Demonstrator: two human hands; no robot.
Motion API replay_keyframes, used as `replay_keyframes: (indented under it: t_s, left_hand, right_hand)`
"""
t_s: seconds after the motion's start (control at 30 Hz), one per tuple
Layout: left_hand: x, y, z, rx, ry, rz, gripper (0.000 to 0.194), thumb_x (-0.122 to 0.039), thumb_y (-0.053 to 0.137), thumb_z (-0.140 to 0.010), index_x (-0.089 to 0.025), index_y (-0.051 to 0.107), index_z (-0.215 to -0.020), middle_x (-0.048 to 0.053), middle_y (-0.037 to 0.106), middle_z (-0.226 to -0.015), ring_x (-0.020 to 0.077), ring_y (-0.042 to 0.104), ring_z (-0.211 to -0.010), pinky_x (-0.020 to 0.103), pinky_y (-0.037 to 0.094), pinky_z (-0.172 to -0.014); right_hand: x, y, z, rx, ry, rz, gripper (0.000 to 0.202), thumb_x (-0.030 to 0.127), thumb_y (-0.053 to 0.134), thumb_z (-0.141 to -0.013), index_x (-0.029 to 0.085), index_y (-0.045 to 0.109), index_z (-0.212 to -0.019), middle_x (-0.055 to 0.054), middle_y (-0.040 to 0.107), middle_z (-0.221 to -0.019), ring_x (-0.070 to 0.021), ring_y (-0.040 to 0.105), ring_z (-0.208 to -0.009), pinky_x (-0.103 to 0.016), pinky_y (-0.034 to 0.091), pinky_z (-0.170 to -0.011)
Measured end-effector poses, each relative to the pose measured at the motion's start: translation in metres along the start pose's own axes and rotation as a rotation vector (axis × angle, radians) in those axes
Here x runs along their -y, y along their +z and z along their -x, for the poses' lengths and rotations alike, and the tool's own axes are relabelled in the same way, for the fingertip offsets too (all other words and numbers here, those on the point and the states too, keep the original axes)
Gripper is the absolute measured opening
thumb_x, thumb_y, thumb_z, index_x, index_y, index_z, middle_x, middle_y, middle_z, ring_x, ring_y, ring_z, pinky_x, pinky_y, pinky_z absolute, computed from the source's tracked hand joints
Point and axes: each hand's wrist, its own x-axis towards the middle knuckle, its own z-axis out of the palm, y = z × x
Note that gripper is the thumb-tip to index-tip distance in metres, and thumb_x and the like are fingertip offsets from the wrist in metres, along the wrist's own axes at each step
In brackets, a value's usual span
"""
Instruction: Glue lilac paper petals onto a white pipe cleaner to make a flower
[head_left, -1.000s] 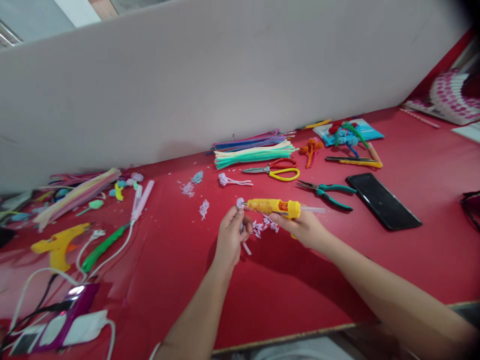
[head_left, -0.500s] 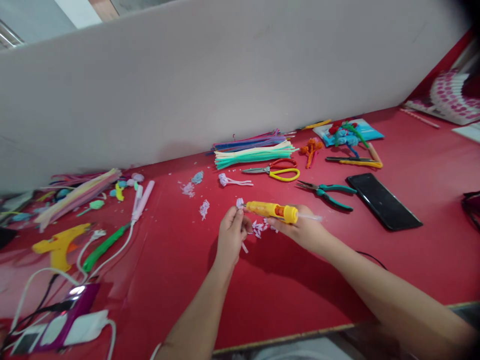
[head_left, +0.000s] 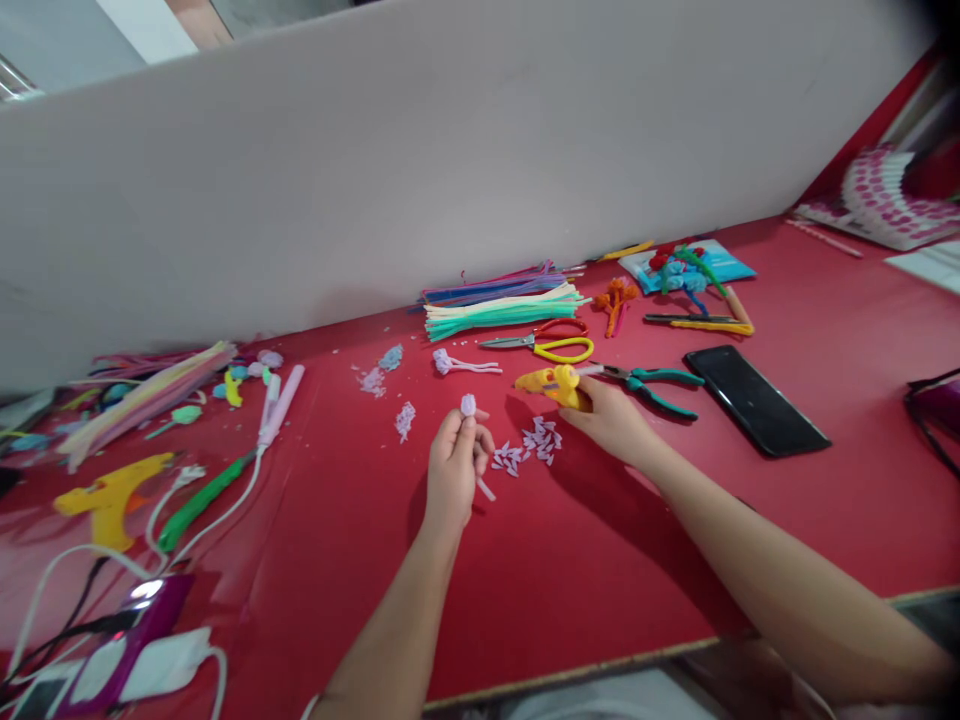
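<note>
Pinched in my left hand point(head_left: 454, 455) is a pale lilac pipe-cleaner flower point(head_left: 468, 405); its head stands above the fingertips and its stem end shows below the hand. My right hand point(head_left: 604, 415) is closed around a yellow glue gun point(head_left: 551, 383), whose tip points left, away from the flower; a clear glue stick juts from its back. Between the hands lie several small lilac petal pieces point(head_left: 541, 440) on the red table. Behind them rests a finished-looking lilac flower bunch point(head_left: 444, 362) with several stems.
Scissors point(head_left: 564, 346), teal-handled pliers point(head_left: 660, 378) and a black phone point(head_left: 754, 400) lie right of centre. Pipe-cleaner bundles point(head_left: 504, 305) lie along the grey partition point(head_left: 420, 170). At left are another yellow glue gun point(head_left: 116, 497), a green-handled tool point(head_left: 199, 505) and a power strip point(head_left: 135, 640) with cables.
My right hand has drawn the glue gun up and to the right, off the lilac flower, and turned it. My left hand still holds the flower, slightly further left.
</note>
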Motion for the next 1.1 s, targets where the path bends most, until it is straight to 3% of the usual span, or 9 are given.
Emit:
replay_keyframes:
  t_s: [0.13,0.23,0.33,0.43,0.53,0.67,0.8,0.93,1.1]
  left_hand:
    - [-0.001,0.001,0.001,0.025,-0.020,0.048,0.020,-0.036,0.051,-0.083,-0.019,0.056,-0.092,-0.003,0.056,-0.061,0.0023,0.037,-0.035,0.016,0.020,-0.034]
    - [-0.002,0.002,0.002,0.050,-0.046,0.056,0.022,-0.036,0.050,-0.084,-0.018,0.056,-0.095,-0.003,0.057,-0.059,0.0015,0.034,-0.031,0.016,0.018,-0.033]
    - [-0.003,0.003,0.002,0.066,-0.065,0.034,0.024,-0.035,0.049,-0.084,-0.018,0.056,-0.100,-0.003,0.058,-0.057,0.0015,0.032,-0.029,0.016,0.017,-0.032]
    - [-0.003,0.003,0.002,0.064,-0.069,0.022,0.025,-0.036,0.050,-0.084,-0.018,0.056,-0.101,-0.003,0.058,-0.057,0.0016,0.033,-0.030,0.016,0.018,-0.032]
    - [-0.003,0.002,0.001,0.049,-0.072,0.038,0.027,-0.038,0.052,-0.082,-0.018,0.057,-0.100,-0.003,0.058,-0.059,0.0016,0.034,-0.030,0.015,0.017,-0.031]
    - [-0.003,0.003,0.001,0.046,-0.095,0.067,0.030,-0.040,0.054,-0.080,-0.018,0.056,-0.101,-0.004,0.058,-0.059,0.0024,0.036,-0.031,0.015,0.014,-0.029]
    - [-0.001,0.003,0.001,0.062,-0.120,0.085,0.031,-0.040,0.056,-0.078,-0.017,0.057,-0.099,-0.003,0.058,-0.061,0.0025,0.035,-0.031,0.015,0.016,-0.029]
    - [0.002,0.002,0.000,0.065,-0.144,0.075,0.027,-0.036,0.058,-0.075,-0.015,0.061,-0.092,-0.002,0.056,-0.062,0.0032,0.038,-0.037,0.016,0.020,-0.032]
    - [0.004,0.004,0.000,0.157,-0.201,-0.036,0.020,-0.032,0.055,-0.078,-0.014,0.063,-0.084,-0.003,0.052,-0.058,0.0019,0.026,-0.036,0.018,0.015,-0.037]
  right_hand:
    - [-0.012,0.000,-0.005,-0.054,0.042,0.150,0.029,0.041,0.048,-0.082,0.015,0.057,-0.074,-0.011,0.062,-0.072,-0.0206,0.057,-0.066,-0.027,0.033,-0.054]
    - [-0.010,-0.004,-0.003,-0.162,0.034,0.245,0.024,0.036,0.051,-0.081,0.013,0.057,-0.082,-0.015,0.061,-0.084,-0.0251,0.057,-0.079,-0.030,0.036,-0.063]
    - [0.006,-0.003,0.005,-0.260,-0.171,0.236,0.014,0.024,0.050,-0.082,0.014,0.057,-0.090,-0.013,0.059,-0.091,-0.0240,0.054,-0.086,-0.031,0.038,-0.070]
    - [0.027,0.011,0.018,-0.030,-0.510,0.058,0.010,0.016,0.048,-0.083,0.018,0.058,-0.083,-0.007,0.058,-0.082,-0.0181,0.053,-0.079,-0.027,0.039,-0.069]
    - [0.041,0.031,0.029,0.087,-0.633,0.142,0.010,0.021,0.051,-0.083,0.016,0.060,-0.081,-0.006,0.057,-0.080,-0.0179,0.051,-0.075,-0.030,0.038,-0.070]
    - [0.046,0.048,0.036,0.111,-0.638,0.198,0.013,0.018,0.049,-0.084,0.013,0.061,-0.082,-0.010,0.058,-0.082,-0.0205,0.050,-0.078,-0.033,0.037,-0.071]
    - [0.046,0.049,0.037,0.125,-0.638,0.140,0.015,0.013,0.046,-0.085,0.014,0.060,-0.079,-0.009,0.060,-0.081,-0.0197,0.051,-0.076,-0.032,0.038,-0.070]
    - [0.044,0.038,0.033,0.098,-0.543,0.014,0.008,0.012,0.048,-0.082,0.014,0.056,-0.083,-0.005,0.060,-0.076,-0.0146,0.053,-0.068,-0.025,0.039,-0.062]
    - [0.036,0.014,0.022,0.044,-0.368,-0.285,0.011,0.011,0.043,-0.084,0.016,0.052,-0.088,-0.001,0.059,-0.077,-0.0104,0.055,-0.068,-0.020,0.043,-0.062]
